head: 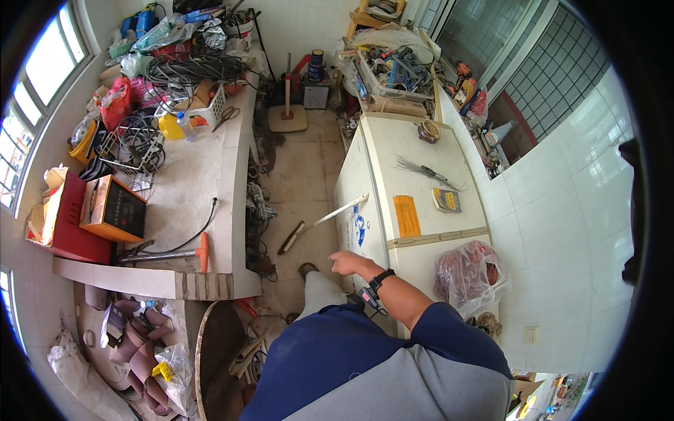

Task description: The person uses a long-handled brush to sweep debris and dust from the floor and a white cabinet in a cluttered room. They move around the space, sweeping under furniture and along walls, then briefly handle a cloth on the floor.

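My right hand (348,263) reaches forward beside the side of a white chest freezer (376,173); the fingers look partly curled, and no held object shows. A dark band is on its wrist. A white-handled brush (337,211) leans against the freezer, its dark bristles on the tiled floor, just beyond the hand. My left hand is out of view. On the freezer lid lie an orange sheet (407,216), a yellow and grey booklet (446,201), a bundle of thin wires (429,171) and a roll of tape (429,131).
At left, a counter (195,173) bears black cables, a basket, scissors (226,117), boxes and an orange-handled tool (202,252). A floor squeegee or scraper (287,117) stands in the narrow aisle. A plastic bag (471,276) sits right of my arm; a round board (221,363) stands lower left.
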{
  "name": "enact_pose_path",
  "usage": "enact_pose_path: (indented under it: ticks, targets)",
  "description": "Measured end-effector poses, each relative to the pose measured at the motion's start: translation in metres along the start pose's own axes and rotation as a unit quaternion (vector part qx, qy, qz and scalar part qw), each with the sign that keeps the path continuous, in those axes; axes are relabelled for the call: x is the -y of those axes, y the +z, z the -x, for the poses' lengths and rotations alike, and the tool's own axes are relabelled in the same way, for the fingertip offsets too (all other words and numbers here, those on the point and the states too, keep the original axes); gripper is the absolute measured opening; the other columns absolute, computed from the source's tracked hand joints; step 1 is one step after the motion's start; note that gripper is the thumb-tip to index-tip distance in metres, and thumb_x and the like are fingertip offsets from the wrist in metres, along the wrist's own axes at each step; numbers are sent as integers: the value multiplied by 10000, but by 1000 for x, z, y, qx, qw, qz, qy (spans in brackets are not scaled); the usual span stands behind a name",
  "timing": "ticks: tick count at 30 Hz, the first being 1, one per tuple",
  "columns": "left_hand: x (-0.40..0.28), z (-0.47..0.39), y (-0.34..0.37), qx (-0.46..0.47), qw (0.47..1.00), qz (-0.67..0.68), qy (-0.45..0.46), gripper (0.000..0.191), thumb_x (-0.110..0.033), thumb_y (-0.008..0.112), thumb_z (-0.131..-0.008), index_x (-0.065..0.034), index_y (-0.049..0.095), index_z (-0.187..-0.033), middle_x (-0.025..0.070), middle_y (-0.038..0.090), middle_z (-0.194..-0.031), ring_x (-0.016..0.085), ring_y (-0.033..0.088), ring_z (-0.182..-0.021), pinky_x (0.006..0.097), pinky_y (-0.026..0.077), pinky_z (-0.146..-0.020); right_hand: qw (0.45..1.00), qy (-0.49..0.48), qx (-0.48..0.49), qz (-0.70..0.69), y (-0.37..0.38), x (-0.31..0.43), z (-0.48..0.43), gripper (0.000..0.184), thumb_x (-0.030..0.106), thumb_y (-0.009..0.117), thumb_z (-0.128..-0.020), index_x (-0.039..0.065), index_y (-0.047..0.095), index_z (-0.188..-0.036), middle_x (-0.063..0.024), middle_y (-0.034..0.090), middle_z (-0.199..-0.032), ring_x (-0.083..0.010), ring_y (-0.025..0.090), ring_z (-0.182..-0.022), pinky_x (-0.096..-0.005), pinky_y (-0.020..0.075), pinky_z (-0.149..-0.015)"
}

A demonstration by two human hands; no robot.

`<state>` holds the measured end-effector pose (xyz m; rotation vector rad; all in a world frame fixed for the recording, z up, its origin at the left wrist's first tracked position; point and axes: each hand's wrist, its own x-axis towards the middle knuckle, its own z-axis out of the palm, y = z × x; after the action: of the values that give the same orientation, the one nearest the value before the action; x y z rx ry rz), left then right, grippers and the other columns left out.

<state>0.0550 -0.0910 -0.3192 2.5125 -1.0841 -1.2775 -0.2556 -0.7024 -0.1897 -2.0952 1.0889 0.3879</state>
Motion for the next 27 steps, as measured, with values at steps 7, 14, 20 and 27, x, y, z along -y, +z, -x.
enact_pose_path:
  ticks: [7, 14, 20, 27]
  targets:
    - [-24, -20, -15, 20, 999, 38, -11, 157, -126, 635, -920, -25, 582, -812, 118, 547, -725, 216, 573, -673, 401, 467, -602, 968, -32, -171, -178, -148, -34, -24, 483, 234, 719, -894, 41, 664, -1334, -162, 754, -924, -239, 702, -789, -389, 554, -713]
    - [-71, -46, -49, 35, 997, 64, -27, 154, -133, 627, -926, 11, 632, -871, 131, 616, -769, 220, 631, -717, 397, 508, -631, 901, 92, -422, -53, -399, -172, -15, 384, 128, 748, -899, -38, 647, -1230, -108, 717, -1042, -202, 659, -915, -357, 538, -820]
    - [-144, -78, -101, 48, 992, 95, -62, 189, -138, 620, -931, 42, 675, -922, 143, 676, -806, 224, 681, -755, 393, 542, -657, 836, 236, -493, -48, -515, -276, -14, 1035, 434, 842, -778, -33, 376, -1575, -314, 628, -1350, -377, 641, -1245, -477, 521, -1027]
    - [-241, -149, -191, 65, 983, 156, -68, 236, -138, 611, -940, 70, 718, -967, 145, 733, -837, 217, 727, -776, 378, 577, -674, 833, 404, -377, 15, -542, -347, -45, 1313, 564, 864, -740, 31, 105, -1670, -330, 318, -1629, -482, 426, -1449, -516, 436, -1161]
